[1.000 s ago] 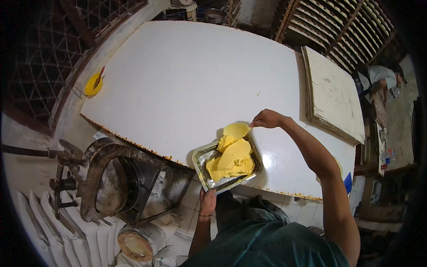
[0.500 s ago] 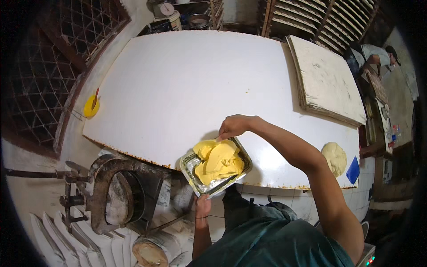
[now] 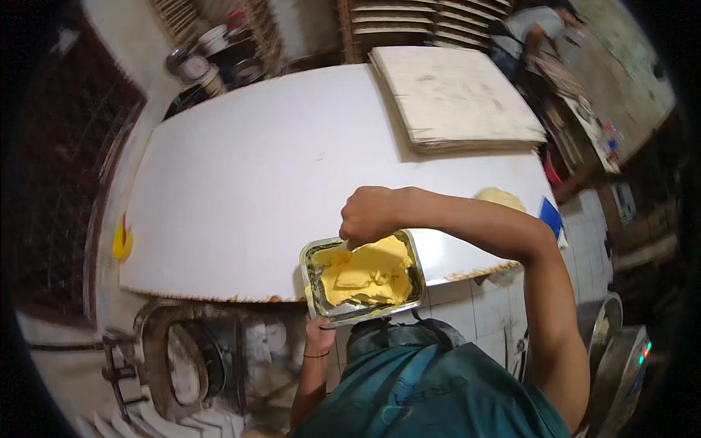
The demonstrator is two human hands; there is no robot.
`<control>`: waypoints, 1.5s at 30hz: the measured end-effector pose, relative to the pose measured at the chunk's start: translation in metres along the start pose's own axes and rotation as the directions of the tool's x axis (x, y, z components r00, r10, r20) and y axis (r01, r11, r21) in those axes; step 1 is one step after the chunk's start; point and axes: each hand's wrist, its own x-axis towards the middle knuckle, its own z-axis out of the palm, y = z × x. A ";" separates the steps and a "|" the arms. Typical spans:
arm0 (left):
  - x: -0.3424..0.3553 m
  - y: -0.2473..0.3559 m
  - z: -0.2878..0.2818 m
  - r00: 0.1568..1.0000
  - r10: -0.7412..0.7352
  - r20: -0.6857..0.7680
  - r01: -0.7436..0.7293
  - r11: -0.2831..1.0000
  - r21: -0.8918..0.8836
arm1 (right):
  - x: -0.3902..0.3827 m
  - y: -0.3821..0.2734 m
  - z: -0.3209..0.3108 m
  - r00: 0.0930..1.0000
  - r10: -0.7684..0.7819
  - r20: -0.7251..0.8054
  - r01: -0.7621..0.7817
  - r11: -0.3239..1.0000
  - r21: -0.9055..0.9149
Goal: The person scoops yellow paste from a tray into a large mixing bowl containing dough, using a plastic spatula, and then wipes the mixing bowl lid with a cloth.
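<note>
A rectangular metal tray [image 3: 365, 317] with a soft yellow butter-like mass [image 3: 380, 266] inside is at the table's near edge, close to my body. My left hand [image 3: 319, 334] grips its near left corner from below, fingers partly hidden under it. Over the tray's far left side, my right hand [image 3: 374, 216] is closed, knuckles up. A small pale edge shows under its fingers, but what it holds is mostly hidden. The yellow mass is smeared up the tray's walls, leaving bare patches of metal.
The white table [image 3: 234, 182] bears a stack of pale boards [image 3: 460, 95], a dough lump [image 3: 501, 196] partly behind my right arm, a flat blue piece [image 3: 550, 214] and a yellow bowl [image 3: 123, 242]. A heavy machine [image 3: 157, 321] stands below left. Another person [image 3: 537, 29] works far right.
My view has turned, shifting the table's contents across the picture. The tray now sits more level, and my right hand has moved slightly left over it. My left hand keeps its grip.
</note>
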 end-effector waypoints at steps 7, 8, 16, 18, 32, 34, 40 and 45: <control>0.055 -0.067 -0.003 0.931 -0.235 0.280 0.259 0.965 -0.051 | -0.225 -0.019 0.046 0.740 0.328 -0.587 -0.272 0.945 0.185; 0.058 -0.073 0.017 0.949 -0.280 0.145 0.277 0.960 0.039 | -0.258 -0.023 0.059 0.702 0.447 -0.554 -0.392 0.892 0.223; 0.087 -0.069 0.053 0.653 -0.450 0.609 0.530 0.846 0.057 | -0.301 -0.093 0.106 0.365 0.920 -0.143 -0.826 0.391 0.405; 0.085 -0.070 0.060 0.782 -0.595 0.187 0.558 0.801 0.217 | -0.301 -0.104 0.121 0.319 0.947 -0.039 -0.871 0.309 0.382; 0.185 -0.090 0.041 0.495 -0.802 0.335 0.741 0.591 0.320 | -0.269 -0.097 0.226 0.390 0.911 0.133 -0.545 0.112 0.831; 0.181 -0.099 0.040 0.479 -0.804 0.352 0.779 0.574 0.252 | -0.266 -0.096 0.236 0.388 0.899 0.204 -0.530 0.037 0.847; 0.207 -0.104 0.037 0.420 -0.816 0.397 0.781 0.548 0.299 | -0.255 -0.106 0.236 0.375 0.854 0.360 -0.393 -0.205 0.896; 0.229 -0.113 0.046 0.462 -0.789 0.405 0.668 0.610 0.426 | -0.245 -0.115 0.257 0.364 0.813 0.454 -0.263 -0.378 0.888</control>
